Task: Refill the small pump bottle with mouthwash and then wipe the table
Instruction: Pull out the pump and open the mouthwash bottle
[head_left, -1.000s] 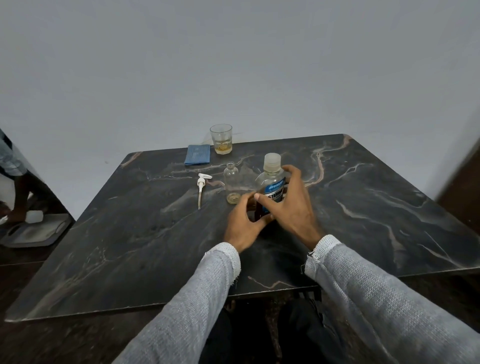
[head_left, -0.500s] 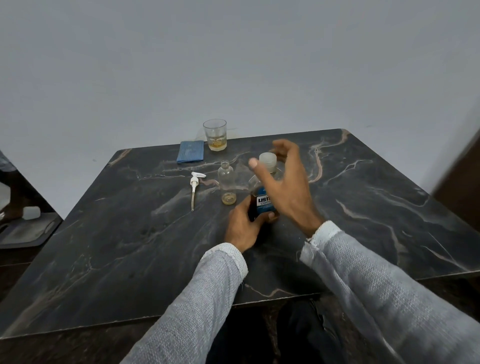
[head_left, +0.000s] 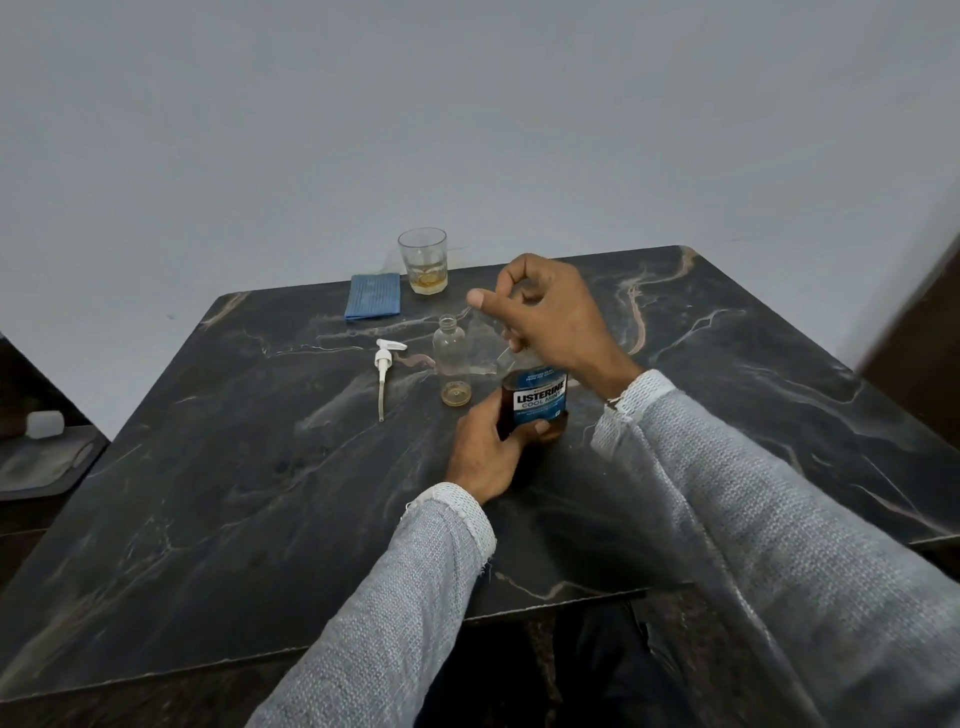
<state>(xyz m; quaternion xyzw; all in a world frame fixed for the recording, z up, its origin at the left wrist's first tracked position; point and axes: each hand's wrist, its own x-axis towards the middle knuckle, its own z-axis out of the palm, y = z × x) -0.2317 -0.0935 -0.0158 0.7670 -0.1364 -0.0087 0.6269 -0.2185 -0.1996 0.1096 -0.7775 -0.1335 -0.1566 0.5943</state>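
Note:
A mouthwash bottle (head_left: 539, 400) with a blue label stands on the dark marble table (head_left: 260, 493). My left hand (head_left: 485, 449) grips its lower body from the left. My right hand (head_left: 550, 314) sits over the bottle's top and hides the cap, fingers curled around it. Just left of it stands the small clear pump bottle (head_left: 451, 364), open, with a little amber liquid at its bottom. Its white pump head (head_left: 384, 371) with a long tube lies flat on the table further left. A folded blue cloth (head_left: 373, 296) lies near the far edge.
A drinking glass (head_left: 423, 261) with a bit of amber liquid stands at the far edge beside the cloth. A pale wall rises behind the table. On the floor to the left lies a grey tray (head_left: 36, 462).
My right hand rose from the bottle's side to its top and closed over the cap. My left hand stayed on the bottle's lower part. The camera view shifted slightly.

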